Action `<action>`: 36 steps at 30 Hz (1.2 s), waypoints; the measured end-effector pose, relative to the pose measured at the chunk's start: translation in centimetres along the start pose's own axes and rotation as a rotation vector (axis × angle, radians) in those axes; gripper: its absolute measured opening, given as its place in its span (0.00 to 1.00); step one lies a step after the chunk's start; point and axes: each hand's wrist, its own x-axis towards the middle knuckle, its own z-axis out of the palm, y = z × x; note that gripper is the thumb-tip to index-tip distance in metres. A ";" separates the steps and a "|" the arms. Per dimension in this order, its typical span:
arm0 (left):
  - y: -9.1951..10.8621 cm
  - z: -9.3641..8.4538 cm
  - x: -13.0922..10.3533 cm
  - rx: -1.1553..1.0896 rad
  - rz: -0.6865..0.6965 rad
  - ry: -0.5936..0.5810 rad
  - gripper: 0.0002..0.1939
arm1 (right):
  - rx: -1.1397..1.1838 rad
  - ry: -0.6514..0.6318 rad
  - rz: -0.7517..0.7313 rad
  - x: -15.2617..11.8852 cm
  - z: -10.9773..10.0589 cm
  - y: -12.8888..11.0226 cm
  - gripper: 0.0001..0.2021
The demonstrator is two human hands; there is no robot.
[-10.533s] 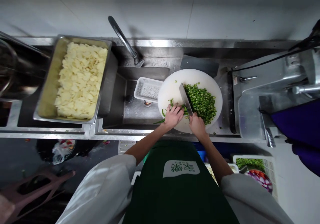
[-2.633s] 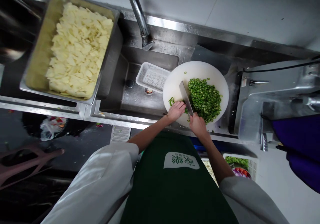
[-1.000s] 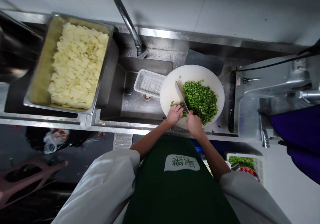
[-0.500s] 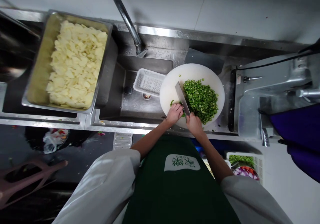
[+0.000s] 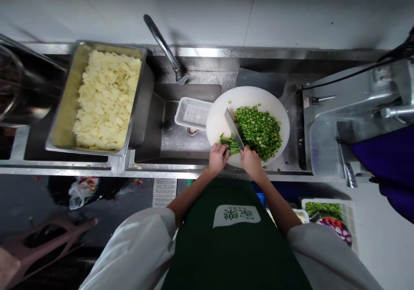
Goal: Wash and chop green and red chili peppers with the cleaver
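Monitoring remotely, I note on the board point(image 5: 216, 113): left hand point(image 5: 217, 157) holds long peppers point(image 5: 230, 143), likely steadying them; right hand point(image 5: 252, 161) grips knife point(image 5: 233, 127).

A dark green apron point(image 5: 236, 260) is covering the front, while loose white sleeves point(image 5: 132, 247) are creasing softly and leaving the forearms point(image 5: 192, 193) bare. A white, wavy-edged patch point(image 5: 239, 222) is showing green characters point(image 5: 230, 214), seemingly Chinese, too small to read surely.
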 end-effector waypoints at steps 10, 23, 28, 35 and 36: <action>-2.0 -2.0 4.5 0.094 0.406 -0.316 0.33 | 0.016 0.002 0.003 0.0 0.0 -0.1 0.14; -2.8 0.4 7.5 -0.167 0.026 0.056 0.08 | 0.056 -0.009 0.009 0.4 -0.3 0.9 0.14; -3.3 -0.2 6.1 -0.079 0.087 -0.008 0.07 | 0.056 -0.024 0.016 0.1 -0.5 1.4 0.14; -2.7 0.6 2.4 -0.061 0.198 -0.019 0.11 | 0.037 -0.021 0.009 -0.4 -0.4 0.9 0.14; -2.5 0.8 2.2 -0.055 0.198 -0.007 0.11 | 0.037 -0.023 0.011 -0.4 -0.4 0.8 0.14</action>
